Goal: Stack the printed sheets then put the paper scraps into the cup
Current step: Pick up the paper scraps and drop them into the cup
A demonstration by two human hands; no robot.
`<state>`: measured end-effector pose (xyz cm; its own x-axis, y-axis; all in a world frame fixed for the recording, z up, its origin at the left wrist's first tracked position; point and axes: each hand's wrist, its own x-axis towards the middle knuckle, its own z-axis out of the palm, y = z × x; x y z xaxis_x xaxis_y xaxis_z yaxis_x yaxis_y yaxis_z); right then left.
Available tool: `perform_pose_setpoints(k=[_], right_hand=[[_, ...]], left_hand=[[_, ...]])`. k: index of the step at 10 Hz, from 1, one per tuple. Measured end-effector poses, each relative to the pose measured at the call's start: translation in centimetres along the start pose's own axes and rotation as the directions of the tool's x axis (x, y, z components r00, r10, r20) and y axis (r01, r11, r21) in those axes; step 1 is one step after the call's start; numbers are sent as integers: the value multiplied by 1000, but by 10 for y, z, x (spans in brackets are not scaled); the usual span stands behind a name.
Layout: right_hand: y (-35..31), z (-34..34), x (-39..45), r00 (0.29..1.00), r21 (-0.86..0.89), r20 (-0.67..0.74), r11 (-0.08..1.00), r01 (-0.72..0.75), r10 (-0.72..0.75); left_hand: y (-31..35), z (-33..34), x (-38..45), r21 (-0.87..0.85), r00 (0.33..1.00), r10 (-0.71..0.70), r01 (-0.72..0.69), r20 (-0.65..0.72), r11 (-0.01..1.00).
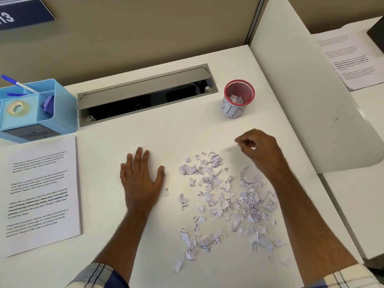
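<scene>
Dozens of torn paper scraps [226,202] lie scattered over the near right part of the white worktop [176,138], many showing bits of printed text. The left hand [141,179] lies flat on the worktop just left of the scraps, palm down, fingers straight and spread, holding nothing. The right hand [259,148] hangs above the far edge of the scatter with its fingers curled inward; a small pale bit shows at the fingertips, but whether the grip has hold of a scrap cannot be told. Both forearms reach in from the near edge, with plaid sleeves [97,275] at the bottom.

Farther back and just left of the right hand stands the cup [238,99], a red mesh holder wrapped in a white label with hand-drawn letters, upright, with a few scraps already inside. The stack of printed sheets [41,194] lies at the near left, well apart from the scraps, edges squared.

Beyond the stack sits a blue desk organiser [62,104] holding a roll of tape [15,108] and a blue pen [16,83]. A grey cable hatch [145,94] is set into the worktop between organiser and cup. On the far right, past a white divider [291,90], another printed sheet [351,59] lies on a neighbouring desk.
</scene>
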<state>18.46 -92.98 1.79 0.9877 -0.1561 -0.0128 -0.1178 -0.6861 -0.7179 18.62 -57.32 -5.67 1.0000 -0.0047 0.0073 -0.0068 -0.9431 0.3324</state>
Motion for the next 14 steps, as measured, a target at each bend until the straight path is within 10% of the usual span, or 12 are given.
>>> perform_pose_setpoints(k=[8,14], right_hand=[[-23,-21,107,969,-107,-224,991,78,-101],[68,-14,-54,979,-118,185,991,-70,91]], left_hand=[[1,-1,0,19,1000,-6,6,9,1000],[1,1,-1,12,1000,-8,8,-3,1000]])
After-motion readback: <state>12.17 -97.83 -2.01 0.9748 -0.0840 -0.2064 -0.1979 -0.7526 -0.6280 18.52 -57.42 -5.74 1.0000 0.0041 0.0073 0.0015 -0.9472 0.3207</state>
